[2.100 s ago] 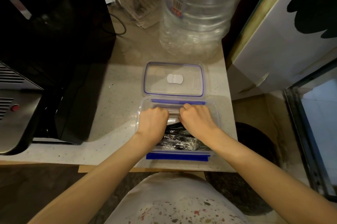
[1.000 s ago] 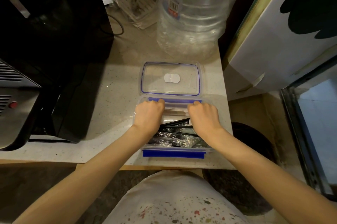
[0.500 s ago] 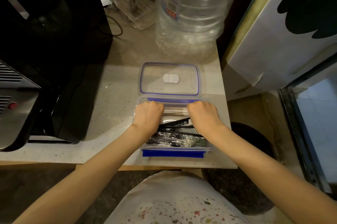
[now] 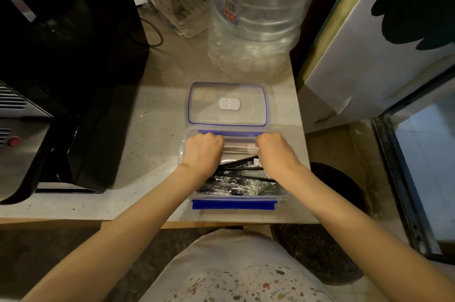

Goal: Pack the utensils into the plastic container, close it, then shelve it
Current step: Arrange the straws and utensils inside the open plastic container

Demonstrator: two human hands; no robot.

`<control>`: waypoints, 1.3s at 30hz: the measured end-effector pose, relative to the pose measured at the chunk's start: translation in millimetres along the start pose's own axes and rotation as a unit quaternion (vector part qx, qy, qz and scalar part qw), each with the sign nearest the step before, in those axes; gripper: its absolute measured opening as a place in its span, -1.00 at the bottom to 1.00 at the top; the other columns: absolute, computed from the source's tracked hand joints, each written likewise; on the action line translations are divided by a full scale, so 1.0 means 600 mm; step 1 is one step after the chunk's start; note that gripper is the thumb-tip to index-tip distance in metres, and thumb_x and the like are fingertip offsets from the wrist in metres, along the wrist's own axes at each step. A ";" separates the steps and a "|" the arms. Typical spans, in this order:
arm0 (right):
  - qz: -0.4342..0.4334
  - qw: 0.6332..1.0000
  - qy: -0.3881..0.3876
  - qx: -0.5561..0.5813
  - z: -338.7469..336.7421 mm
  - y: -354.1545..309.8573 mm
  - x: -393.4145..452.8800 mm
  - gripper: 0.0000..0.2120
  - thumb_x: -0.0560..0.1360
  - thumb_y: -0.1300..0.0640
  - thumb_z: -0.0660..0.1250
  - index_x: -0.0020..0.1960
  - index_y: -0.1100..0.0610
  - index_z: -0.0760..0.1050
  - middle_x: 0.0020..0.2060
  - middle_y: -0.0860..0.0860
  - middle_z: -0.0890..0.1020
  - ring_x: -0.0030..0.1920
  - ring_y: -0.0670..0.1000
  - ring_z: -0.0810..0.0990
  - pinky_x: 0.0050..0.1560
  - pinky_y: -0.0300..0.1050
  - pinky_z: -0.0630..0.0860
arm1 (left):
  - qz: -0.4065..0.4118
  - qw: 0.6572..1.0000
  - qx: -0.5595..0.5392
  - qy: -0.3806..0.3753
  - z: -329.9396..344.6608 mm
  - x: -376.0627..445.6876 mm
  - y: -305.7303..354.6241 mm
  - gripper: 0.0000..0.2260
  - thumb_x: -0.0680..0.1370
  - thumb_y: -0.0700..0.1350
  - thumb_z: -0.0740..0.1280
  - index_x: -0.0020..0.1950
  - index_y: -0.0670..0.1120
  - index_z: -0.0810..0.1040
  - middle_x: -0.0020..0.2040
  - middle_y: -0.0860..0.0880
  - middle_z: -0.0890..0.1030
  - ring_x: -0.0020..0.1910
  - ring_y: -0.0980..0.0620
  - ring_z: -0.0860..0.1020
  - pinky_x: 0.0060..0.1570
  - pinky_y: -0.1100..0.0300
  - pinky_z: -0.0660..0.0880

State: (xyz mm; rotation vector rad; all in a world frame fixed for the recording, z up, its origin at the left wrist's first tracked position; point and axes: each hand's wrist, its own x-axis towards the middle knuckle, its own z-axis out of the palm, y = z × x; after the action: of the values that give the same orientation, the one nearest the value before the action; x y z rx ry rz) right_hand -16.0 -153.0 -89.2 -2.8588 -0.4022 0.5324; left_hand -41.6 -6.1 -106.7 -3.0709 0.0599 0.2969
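Note:
A clear plastic container (image 4: 233, 204) with blue clips stands open near the counter's front edge. Its clear lid (image 4: 246, 95) with a blue seal lies flat just behind it. Black utensils (image 4: 236, 164) and film-wrapped ones (image 4: 234, 184) lie inside. Both my hands are in the far half of the container, fingers curled. My left hand (image 4: 203, 151) is on the left end and my right hand (image 4: 275, 151) on the right end of a clear-wrapped packet (image 4: 240, 148) along the far wall. The fingertips are hidden.
A large clear water bottle (image 4: 256, 18) stands behind the lid. A black appliance (image 4: 61, 55) fills the counter's left side, with a power strip (image 4: 177, 8) and cables at the back. A white box (image 4: 381, 43) leans at the right. The counter edge (image 4: 147, 213) is close.
My hands have moved apart from the container's middle to the two ends of the packet at the far wall, uncovering the black utensils. They have hardly moved in the last half second.

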 end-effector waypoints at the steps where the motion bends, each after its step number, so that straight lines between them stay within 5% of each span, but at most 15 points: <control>1: 0.000 1.000 0.000 -0.004 0.002 0.000 -0.001 -0.82 0.48 0.45 0.23 0.02 0.32 0.55 -0.06 0.22 0.59 -0.07 0.19 0.60 -0.17 -0.08 0.47 | -0.002 1.000 -0.002 0.000 0.001 0.000 0.000 -0.87 0.56 -0.24 0.23 0.02 -0.16 0.55 -0.04 -0.15 0.67 -0.06 -0.17 0.62 -0.28 0.11 0.33; 8: 0.004 1.000 -0.001 0.019 -0.003 0.004 -0.004 -0.74 0.51 0.44 0.20 0.14 0.31 0.52 0.06 0.25 0.60 0.02 0.20 0.60 0.08 0.05 0.57 | -0.011 0.998 -0.060 0.019 0.004 -0.007 -0.004 -0.86 0.54 -0.24 0.22 -0.09 -0.18 0.58 -0.10 -0.16 0.67 -0.12 -0.15 0.62 -0.28 0.08 0.43; 11: -0.017 0.998 0.016 0.057 -0.017 0.012 -0.007 -0.72 0.54 0.39 0.19 0.20 0.24 0.52 0.10 0.22 0.60 0.06 0.16 0.59 0.14 0.05 0.55 | 0.031 0.989 -0.141 0.022 0.001 -0.016 -0.014 -0.83 0.54 -0.16 0.25 -0.03 -0.15 0.64 -0.07 -0.13 0.69 -0.09 -0.11 0.62 -0.13 0.07 0.56; 16: -0.103 0.992 -0.061 0.048 -0.054 0.018 -0.039 -0.79 0.51 0.18 0.34 0.14 0.14 0.58 0.00 0.07 0.68 -0.07 -0.03 0.61 -0.03 -0.17 0.55 | 0.121 0.953 -0.272 -0.064 -0.014 -0.040 -0.028 -0.82 0.50 -0.11 0.37 0.08 -0.07 0.64 0.05 -0.03 0.68 -0.02 0.05 0.60 0.02 0.24 0.53; 24: -0.206 0.956 -0.045 -0.205 -0.033 0.018 -0.067 -0.81 0.49 0.07 0.33 0.08 0.09 0.57 -0.01 0.02 0.64 0.05 0.01 0.52 -0.21 -0.17 0.35 | 0.142 0.970 -0.191 -0.045 0.000 -0.049 -0.026 -0.82 0.50 -0.11 0.36 0.09 -0.05 0.62 0.10 -0.03 0.64 0.07 -0.01 0.59 0.08 0.05 0.56; 31: -0.225 0.949 -0.004 -0.221 -0.015 0.028 -0.058 -0.63 0.45 0.17 0.34 0.25 0.14 0.42 0.18 0.06 0.55 0.23 0.06 0.40 0.19 -0.05 0.34 | 0.152 0.973 -0.165 -0.050 0.001 -0.049 -0.022 -0.84 0.53 -0.16 0.30 0.06 -0.08 0.61 0.05 -0.10 0.65 0.03 -0.09 0.59 0.03 -0.01 0.56; 39: -0.244 0.943 0.038 -0.225 -0.007 0.031 -0.052 -0.76 0.47 0.18 0.31 0.12 0.19 0.57 0.07 0.09 0.60 0.16 0.10 0.45 0.12 -0.01 0.38 | 0.134 0.974 -0.174 -0.055 -0.002 -0.049 -0.020 -0.87 0.51 -0.19 0.31 0.04 -0.09 0.56 0.04 -0.09 0.65 0.03 -0.07 0.59 0.02 0.01 0.56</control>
State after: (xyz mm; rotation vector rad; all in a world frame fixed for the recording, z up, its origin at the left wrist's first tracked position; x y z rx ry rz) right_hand -38.0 -180.2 -79.9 -2.9977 -1.3220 0.2547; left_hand -69.7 6.9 -99.2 -3.3830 0.4675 0.5435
